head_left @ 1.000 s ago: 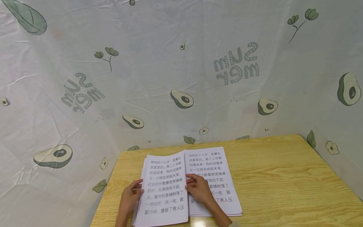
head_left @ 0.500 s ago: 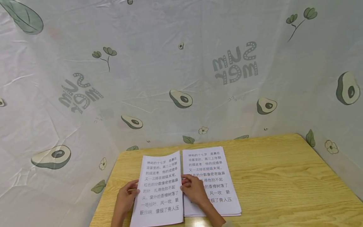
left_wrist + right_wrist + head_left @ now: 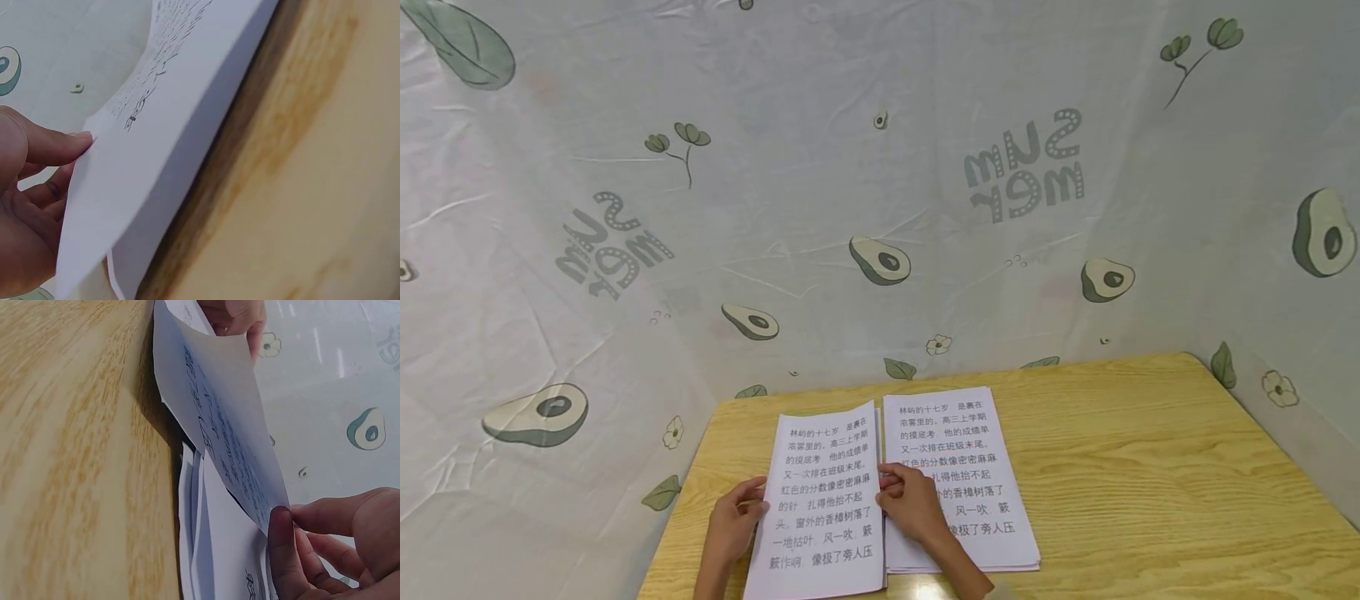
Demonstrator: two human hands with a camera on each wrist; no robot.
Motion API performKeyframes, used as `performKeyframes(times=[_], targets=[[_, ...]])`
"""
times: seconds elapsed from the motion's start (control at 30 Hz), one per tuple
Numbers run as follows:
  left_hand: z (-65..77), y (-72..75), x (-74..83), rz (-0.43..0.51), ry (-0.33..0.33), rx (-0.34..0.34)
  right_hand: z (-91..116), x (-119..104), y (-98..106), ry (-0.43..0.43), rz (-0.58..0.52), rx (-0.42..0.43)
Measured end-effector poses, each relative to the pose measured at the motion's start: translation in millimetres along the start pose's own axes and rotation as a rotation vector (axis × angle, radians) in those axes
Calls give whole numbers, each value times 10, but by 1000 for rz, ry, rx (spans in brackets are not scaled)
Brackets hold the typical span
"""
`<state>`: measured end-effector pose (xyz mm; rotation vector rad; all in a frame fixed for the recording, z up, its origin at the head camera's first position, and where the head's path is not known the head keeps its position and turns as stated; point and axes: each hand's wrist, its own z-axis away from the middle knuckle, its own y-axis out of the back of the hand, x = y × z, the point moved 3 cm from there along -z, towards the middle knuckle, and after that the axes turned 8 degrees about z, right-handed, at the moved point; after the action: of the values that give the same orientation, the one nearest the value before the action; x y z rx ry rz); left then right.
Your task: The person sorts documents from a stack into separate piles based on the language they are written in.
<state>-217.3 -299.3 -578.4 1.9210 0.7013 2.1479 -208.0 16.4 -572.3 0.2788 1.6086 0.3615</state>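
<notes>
A white sheet of paper (image 3: 820,500) printed with large Chinese characters is held at both long sides, over more paper on the left of the table. My left hand (image 3: 732,518) pinches its left edge, thumb on top in the left wrist view. On the opposite edge, my right hand (image 3: 350,540) grips the sheet between thumb and fingers. The sheet bows, raised along its right side in the right wrist view. Beside it lies a paper stack (image 3: 951,425) with the same print, partly covered by my right hand and forearm.
A wood-grain table (image 3: 1112,467) carries the papers and extends to the right. Behind and around it hangs a pale curtain (image 3: 820,192) printed with avocados, leaves and mirrored lettering. The right stack's layered edges (image 3: 190,512) show in the right wrist view.
Both hands have shifted slightly left with the sheet, opening a narrow gap to the right stack. Over the last half second they have barely moved.
</notes>
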Motion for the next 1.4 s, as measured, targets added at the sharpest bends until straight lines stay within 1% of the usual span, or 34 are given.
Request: performKeyframes(times=[0.27, 0.37, 0.57, 0.67, 0.8, 0.87, 0.97, 1.07, 1.27, 1.4], targets=[[6, -16, -8, 14, -9, 0, 6, -7, 13, -1, 9, 16], [19, -19, -8, 19, -22, 7, 13, -1, 26, -3, 24, 23], [53, 11, -1, 36, -36, 43, 32, 32, 106, 16, 73, 43], [62, 31, 23, 33, -30, 59, 34, 51, 180, 18, 76, 58], [72, 30, 91, 35, -31, 55, 42, 87, 280, -8, 76, 74], [83, 11, 144, 52, -34, 50, 47, 109, 325, -15, 80, 78], [107, -42, 230, 73, -34, 42, 56, 139, 393, -28, 80, 87], [132, -134, 298, 90, -29, 37, 57, 186, 461, -49, 85, 101], [150, -393, 369, 114, -5, 26, 64, 265, 621, -98, 86, 120], [144, -563, 426, 114, -26, 2, 72, 286, 747, -118, 108, 134]])
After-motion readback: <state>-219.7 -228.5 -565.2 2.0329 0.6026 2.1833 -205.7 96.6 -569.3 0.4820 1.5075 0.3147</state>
